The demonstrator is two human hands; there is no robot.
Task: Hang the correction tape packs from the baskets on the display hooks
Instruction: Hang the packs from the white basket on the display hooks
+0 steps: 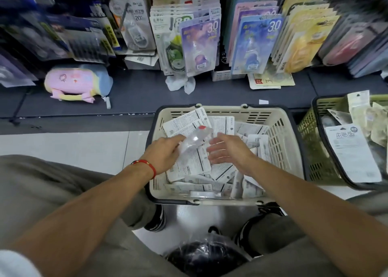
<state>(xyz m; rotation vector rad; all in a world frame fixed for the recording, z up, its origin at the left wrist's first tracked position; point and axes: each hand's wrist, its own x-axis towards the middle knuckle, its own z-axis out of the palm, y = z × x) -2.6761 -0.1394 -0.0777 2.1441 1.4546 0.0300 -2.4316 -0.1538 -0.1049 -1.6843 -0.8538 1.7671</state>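
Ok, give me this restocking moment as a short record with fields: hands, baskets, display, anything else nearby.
left hand: left hand holds a clear blister pack above the cream basket
right hand: right hand, fingers spread, over the packs, gripping nothing that I can see
cream basket: cream basket full of packs lying mostly back side up
green basket: green basket at right, also holding packs
display: hanging packs in rows
other: pink pouch on the shelf

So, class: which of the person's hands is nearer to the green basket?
The right. The right hand hovers over the packs in the cream basket, on the side towards the green basket. The left hand, holding a pack, is farther away.
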